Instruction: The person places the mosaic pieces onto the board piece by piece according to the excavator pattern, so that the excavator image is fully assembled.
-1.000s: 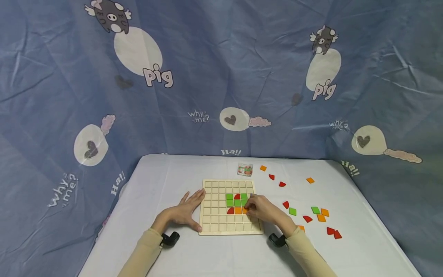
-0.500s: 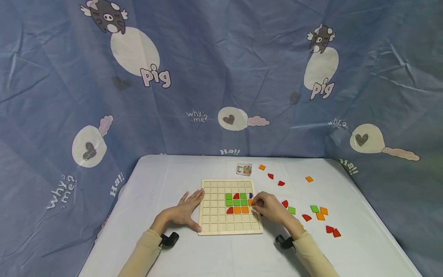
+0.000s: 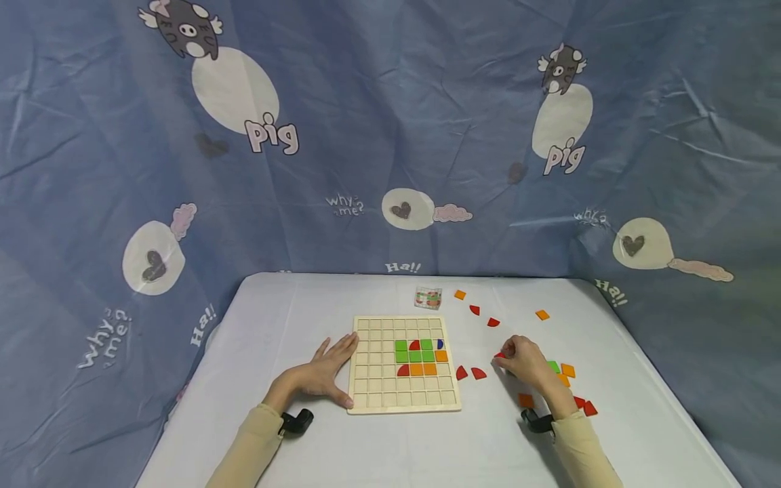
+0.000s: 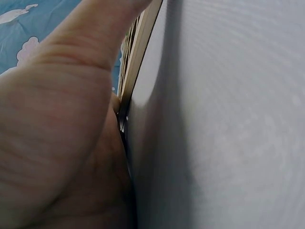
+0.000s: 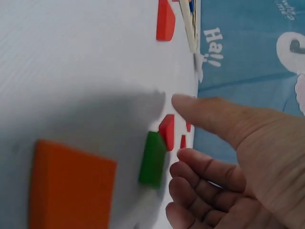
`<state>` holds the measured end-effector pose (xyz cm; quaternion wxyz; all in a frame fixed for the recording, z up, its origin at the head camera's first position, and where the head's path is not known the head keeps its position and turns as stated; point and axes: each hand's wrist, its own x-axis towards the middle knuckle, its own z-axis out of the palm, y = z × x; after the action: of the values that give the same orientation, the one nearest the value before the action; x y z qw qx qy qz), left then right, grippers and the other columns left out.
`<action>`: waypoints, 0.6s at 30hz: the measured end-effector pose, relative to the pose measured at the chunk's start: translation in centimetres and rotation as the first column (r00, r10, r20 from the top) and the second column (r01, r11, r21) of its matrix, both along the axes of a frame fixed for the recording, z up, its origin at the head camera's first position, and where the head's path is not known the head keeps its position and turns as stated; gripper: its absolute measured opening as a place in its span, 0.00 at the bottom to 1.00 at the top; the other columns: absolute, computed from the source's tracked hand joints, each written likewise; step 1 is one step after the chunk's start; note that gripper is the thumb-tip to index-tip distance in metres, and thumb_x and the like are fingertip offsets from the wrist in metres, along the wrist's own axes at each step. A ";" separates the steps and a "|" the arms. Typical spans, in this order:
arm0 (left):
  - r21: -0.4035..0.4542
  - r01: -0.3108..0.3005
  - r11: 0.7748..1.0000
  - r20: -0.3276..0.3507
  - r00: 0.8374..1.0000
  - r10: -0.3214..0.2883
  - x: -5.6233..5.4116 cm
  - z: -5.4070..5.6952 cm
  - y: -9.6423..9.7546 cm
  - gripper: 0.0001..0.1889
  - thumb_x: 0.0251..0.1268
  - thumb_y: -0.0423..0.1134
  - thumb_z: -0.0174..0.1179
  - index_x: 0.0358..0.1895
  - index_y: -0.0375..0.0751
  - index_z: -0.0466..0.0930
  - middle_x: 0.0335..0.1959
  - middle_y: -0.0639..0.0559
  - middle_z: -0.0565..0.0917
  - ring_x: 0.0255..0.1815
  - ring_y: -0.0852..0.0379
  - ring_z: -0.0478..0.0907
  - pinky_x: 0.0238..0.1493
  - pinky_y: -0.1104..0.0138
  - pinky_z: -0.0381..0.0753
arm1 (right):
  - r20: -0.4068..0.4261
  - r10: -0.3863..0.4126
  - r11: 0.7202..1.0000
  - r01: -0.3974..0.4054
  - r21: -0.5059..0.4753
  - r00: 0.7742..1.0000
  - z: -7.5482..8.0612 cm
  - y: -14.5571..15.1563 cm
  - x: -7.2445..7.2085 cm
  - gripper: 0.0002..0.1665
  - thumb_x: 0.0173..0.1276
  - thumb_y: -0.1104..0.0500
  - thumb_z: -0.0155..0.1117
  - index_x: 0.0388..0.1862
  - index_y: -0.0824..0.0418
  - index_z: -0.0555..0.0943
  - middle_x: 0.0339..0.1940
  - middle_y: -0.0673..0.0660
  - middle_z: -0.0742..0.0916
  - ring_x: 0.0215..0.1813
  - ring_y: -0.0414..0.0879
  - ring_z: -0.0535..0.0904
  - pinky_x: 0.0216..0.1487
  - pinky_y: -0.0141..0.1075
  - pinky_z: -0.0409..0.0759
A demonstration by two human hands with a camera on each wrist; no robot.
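Left hand [image 3: 321,375] spread at left edge of board [image 3: 375,384]. Right hand [image 3: 527,362] kinda loose, fingers parted, by red piece [image 5: 167,131].

The blue cloth [image 3: 342,135] reads "pig" [image 3: 272,134] twice. "why me?" [image 3: 345,205] and "Ha!!" [image 3: 403,268] repeat across it.

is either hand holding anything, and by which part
Nothing: the right hand has thumb and fingers apart near a red quarter-circle tile; the left hand touches the left edge of the wooden grid board.
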<state>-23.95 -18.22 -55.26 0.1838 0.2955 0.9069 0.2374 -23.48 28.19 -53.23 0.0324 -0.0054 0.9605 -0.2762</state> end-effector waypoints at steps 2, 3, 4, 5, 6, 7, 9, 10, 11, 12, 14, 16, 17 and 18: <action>-0.003 -0.001 1.000 -0.003 1.000 0.001 0.0 0.0 -0.1 0.71 0.37 0.68 0.72 0.78 0.40 0.35 0.80 0.47 0.34 0.81 0.46 0.31 0.76 0.44 0.23 | 0.024 -0.001 1.000 0.001 -0.009 1.000 -0.2 0.3 -0.1 0.19 0.56 0.56 0.74 0.39 0.65 0.77 0.33 0.55 0.80 0.34 0.46 0.72 0.36 0.35 0.76; -0.004 -0.001 1.000 -0.005 1.000 0.001 0.0 0.0 -0.1 0.71 0.37 0.68 0.72 0.78 0.40 0.35 0.80 0.47 0.34 0.81 0.46 0.31 0.76 0.44 0.23 | 0.034 -0.003 1.000 0.004 -0.015 0.999 -0.3 0.4 -0.1 0.18 0.57 0.57 0.74 0.39 0.65 0.78 0.33 0.55 0.80 0.34 0.46 0.73 0.36 0.35 0.77; -0.004 0.001 1.000 -0.008 1.000 -0.001 0.0 -0.1 -0.1 0.71 0.37 0.69 0.71 0.78 0.40 0.35 0.80 0.46 0.34 0.81 0.46 0.31 0.76 0.44 0.23 | 0.041 -0.005 1.000 0.005 -0.020 0.999 -0.4 0.4 -0.1 0.17 0.57 0.58 0.74 0.39 0.65 0.78 0.33 0.55 0.81 0.34 0.46 0.73 0.37 0.35 0.77; -0.003 0.002 1.000 -0.010 1.000 -0.002 0.0 -0.1 -0.1 0.71 0.37 0.69 0.71 0.78 0.40 0.35 0.80 0.46 0.34 0.81 0.46 0.31 0.75 0.44 0.23 | 0.043 -0.005 1.000 0.006 -0.024 0.999 -0.4 0.5 -0.2 0.17 0.57 0.58 0.74 0.39 0.65 0.79 0.33 0.55 0.82 0.34 0.46 0.73 0.37 0.35 0.78; -0.004 0.003 1.000 -0.012 1.000 -0.003 -0.1 -0.1 -0.2 0.71 0.37 0.69 0.71 0.78 0.40 0.35 0.80 0.46 0.34 0.81 0.46 0.31 0.76 0.44 0.23 | 0.042 -0.005 1.000 0.006 -0.027 0.999 -0.5 0.5 -0.2 0.16 0.58 0.59 0.73 0.39 0.65 0.79 0.32 0.55 0.82 0.34 0.46 0.74 0.37 0.35 0.78; -0.002 0.003 1.000 -0.012 1.000 -0.003 -0.1 -0.2 -0.2 0.71 0.37 0.69 0.71 0.78 0.40 0.35 0.80 0.46 0.34 0.81 0.46 0.31 0.76 0.44 0.23 | 0.040 -0.005 1.000 0.006 -0.028 0.999 -0.5 0.5 -0.2 0.15 0.58 0.59 0.73 0.39 0.65 0.79 0.32 0.54 0.82 0.34 0.46 0.74 0.37 0.35 0.79; -0.003 0.003 1.000 -0.014 1.000 -0.003 -0.1 -0.2 -0.2 0.71 0.37 0.69 0.71 0.78 0.40 0.34 0.80 0.46 0.35 0.81 0.46 0.31 0.76 0.44 0.23 | 0.038 -0.005 1.000 0.007 -0.031 0.999 -0.6 0.4 -0.3 0.14 0.58 0.60 0.73 0.39 0.65 0.79 0.32 0.54 0.83 0.33 0.45 0.74 0.37 0.35 0.79; -0.003 0.003 1.000 -0.015 1.000 -0.003 -0.1 -0.2 -0.1 0.71 0.37 0.69 0.71 0.78 0.40 0.34 0.80 0.46 0.35 0.81 0.46 0.31 0.76 0.44 0.23 | 0.035 -0.005 1.000 0.006 -0.030 0.999 -0.6 0.4 -0.3 0.14 0.58 0.60 0.73 0.39 0.65 0.79 0.32 0.54 0.83 0.33 0.45 0.74 0.37 0.35 0.80; -0.002 0.002 1.000 -0.013 1.000 -0.002 -0.2 -0.2 -0.1 0.71 0.36 0.69 0.72 0.78 0.40 0.34 0.80 0.46 0.35 0.81 0.46 0.31 0.76 0.44 0.23 | 0.033 -0.007 1.000 0.008 -0.030 0.999 -0.6 0.3 -0.3 0.14 0.58 0.60 0.73 0.38 0.65 0.79 0.32 0.54 0.83 0.33 0.45 0.74 0.36 0.34 0.80; -0.002 0.001 1.000 -0.012 1.000 -0.001 -0.2 -0.2 -0.1 0.71 0.36 0.69 0.72 0.78 0.40 0.34 0.80 0.46 0.34 0.81 0.46 0.31 0.76 0.44 0.23 | 0.032 -0.008 0.999 0.009 -0.031 0.999 -0.6 0.3 -0.4 0.14 0.58 0.60 0.73 0.38 0.65 0.79 0.32 0.54 0.83 0.33 0.45 0.74 0.36 0.34 0.80; 0.000 0.001 1.000 -0.010 1.000 -0.001 -0.2 -0.3 -0.1 0.71 0.36 0.69 0.72 0.78 0.40 0.34 0.80 0.46 0.34 0.81 0.47 0.31 0.76 0.44 0.22 | 0.035 -0.011 0.999 0.012 -0.030 0.999 -0.8 0.3 -0.5 0.13 0.57 0.61 0.73 0.38 0.65 0.79 0.32 0.54 0.83 0.33 0.45 0.74 0.36 0.34 0.80; 0.001 -0.001 1.000 -0.009 1.000 0.001 -0.2 -0.4 -0.1 0.71 0.36 0.69 0.72 0.78 0.40 0.34 0.80 0.46 0.34 0.81 0.47 0.31 0.76 0.45 0.22 | 0.037 -0.011 1.000 0.012 -0.028 0.999 -0.9 0.3 -0.6 0.13 0.57 0.60 0.73 0.38 0.64 0.79 0.31 0.54 0.83 0.33 0.45 0.74 0.36 0.34 0.79; 0.001 -0.001 1.000 -0.010 1.000 0.001 -0.2 -0.4 -0.1 0.71 0.36 0.69 0.72 0.78 0.40 0.34 0.80 0.46 0.34 0.81 0.47 0.31 0.76 0.44 0.22 | 0.036 -0.009 1.000 0.010 -0.028 0.999 -0.9 0.3 -0.6 0.13 0.57 0.60 0.73 0.38 0.64 0.79 0.31 0.54 0.83 0.32 0.45 0.74 0.36 0.33 0.79; 0.000 0.001 1.000 -0.013 1.000 -0.001 -0.2 -0.4 -0.1 0.71 0.36 0.69 0.71 0.78 0.40 0.34 0.80 0.46 0.34 0.81 0.47 0.31 0.76 0.44 0.22 | 0.033 -0.006 1.000 0.007 -0.026 0.999 -1.0 0.3 -0.7 0.13 0.57 0.60 0.73 0.37 0.64 0.79 0.31 0.54 0.83 0.32 0.45 0.74 0.36 0.34 0.79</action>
<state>-24.19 -18.32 -55.70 0.1783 0.2973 0.9080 0.2352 -24.15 28.47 -54.20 0.0474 0.0021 0.9561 -0.2891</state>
